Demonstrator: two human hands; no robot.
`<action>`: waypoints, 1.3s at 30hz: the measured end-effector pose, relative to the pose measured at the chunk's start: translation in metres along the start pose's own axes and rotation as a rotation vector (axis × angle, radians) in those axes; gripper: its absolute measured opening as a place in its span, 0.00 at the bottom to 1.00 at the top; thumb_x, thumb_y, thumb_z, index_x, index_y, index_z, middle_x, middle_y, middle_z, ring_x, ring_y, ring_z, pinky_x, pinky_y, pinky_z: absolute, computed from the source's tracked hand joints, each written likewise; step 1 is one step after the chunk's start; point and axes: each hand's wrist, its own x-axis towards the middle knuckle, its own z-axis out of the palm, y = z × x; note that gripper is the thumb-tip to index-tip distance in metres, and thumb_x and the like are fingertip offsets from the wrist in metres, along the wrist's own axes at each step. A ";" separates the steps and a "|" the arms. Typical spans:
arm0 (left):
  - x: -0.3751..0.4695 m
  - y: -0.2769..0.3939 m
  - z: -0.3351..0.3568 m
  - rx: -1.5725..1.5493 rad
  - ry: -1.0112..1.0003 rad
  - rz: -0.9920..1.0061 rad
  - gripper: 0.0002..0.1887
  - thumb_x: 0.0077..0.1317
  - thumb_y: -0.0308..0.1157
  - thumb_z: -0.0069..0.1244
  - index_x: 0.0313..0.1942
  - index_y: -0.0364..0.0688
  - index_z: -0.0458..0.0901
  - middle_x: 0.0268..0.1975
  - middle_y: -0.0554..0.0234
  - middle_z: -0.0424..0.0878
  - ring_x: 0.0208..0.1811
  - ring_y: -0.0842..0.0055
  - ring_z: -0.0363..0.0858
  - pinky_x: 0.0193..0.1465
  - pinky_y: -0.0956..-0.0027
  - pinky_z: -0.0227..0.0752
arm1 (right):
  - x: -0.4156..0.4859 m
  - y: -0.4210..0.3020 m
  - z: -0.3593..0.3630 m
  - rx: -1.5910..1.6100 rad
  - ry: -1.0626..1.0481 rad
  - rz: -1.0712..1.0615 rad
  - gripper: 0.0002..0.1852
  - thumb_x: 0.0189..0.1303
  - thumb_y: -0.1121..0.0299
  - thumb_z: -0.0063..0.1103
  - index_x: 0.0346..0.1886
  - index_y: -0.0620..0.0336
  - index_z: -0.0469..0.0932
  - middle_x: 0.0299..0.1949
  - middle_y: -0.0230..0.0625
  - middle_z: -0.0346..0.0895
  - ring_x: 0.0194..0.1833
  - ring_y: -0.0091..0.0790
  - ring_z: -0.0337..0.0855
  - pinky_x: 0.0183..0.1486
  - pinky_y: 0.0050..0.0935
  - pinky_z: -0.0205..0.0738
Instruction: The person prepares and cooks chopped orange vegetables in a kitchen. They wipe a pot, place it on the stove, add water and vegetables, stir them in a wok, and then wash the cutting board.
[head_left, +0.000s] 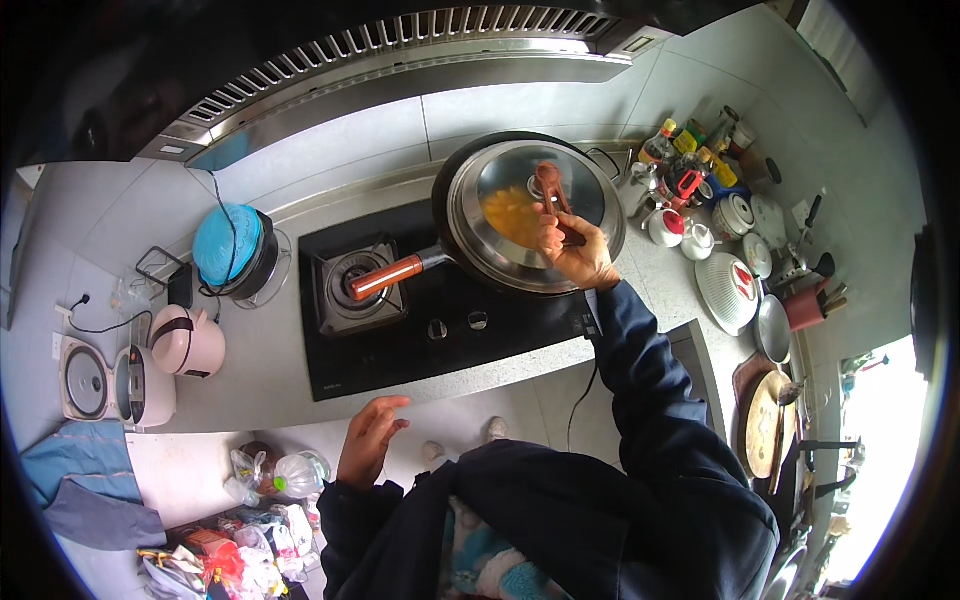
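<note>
My right hand (581, 251) grips the brown handle (549, 181) of a glass lid with a wide steel rim (469, 214). The lid lies over a black wok (444, 176) on the right side of the gas hob; whether it sits flush all round I cannot tell. Through the glass, yellow-orange pieces of food (504, 211) show. Out to the left points the wok's reddish-brown handle (386, 277), above the left burner (352, 266). My left hand (367, 444) hangs in the air before the counter's front edge, fingers apart and holding nothing.
Overhead is a range hood (412, 64). Seasoning bottles (660, 142), lidded pots (733, 216) and a white domed cover (726, 292) crowd the right counter. A cutting board (761, 420) lies farther right. Leftward stand a blue bowl-shaped item (225, 236) and a pink cooker (189, 341).
</note>
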 end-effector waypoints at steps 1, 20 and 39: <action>0.000 0.000 0.000 0.006 -0.009 -0.005 0.15 0.77 0.34 0.39 0.54 0.36 0.78 0.56 0.61 0.78 0.52 0.78 0.74 0.60 0.67 0.69 | 0.001 0.001 -0.002 0.040 -0.015 0.019 0.23 0.67 0.77 0.48 0.64 0.77 0.63 0.36 0.35 0.68 0.34 0.26 0.66 0.40 0.23 0.69; -0.005 -0.006 0.008 0.112 -0.019 -0.009 0.15 0.76 0.33 0.38 0.54 0.36 0.77 0.57 0.59 0.76 0.55 0.75 0.75 0.61 0.66 0.68 | -0.003 0.024 -0.007 -0.233 -0.064 -0.112 0.22 0.72 0.54 0.53 0.57 0.64 0.73 0.51 0.52 0.77 0.51 0.44 0.78 0.60 0.43 0.72; 0.168 0.027 -0.021 0.352 0.246 0.140 0.26 0.72 0.59 0.45 0.42 0.43 0.85 0.45 0.65 0.86 0.49 0.81 0.77 0.48 0.70 0.67 | -0.174 0.041 -0.025 -0.501 0.405 -0.143 0.18 0.75 0.60 0.46 0.55 0.64 0.75 0.37 0.36 0.80 0.36 0.32 0.79 0.45 0.31 0.75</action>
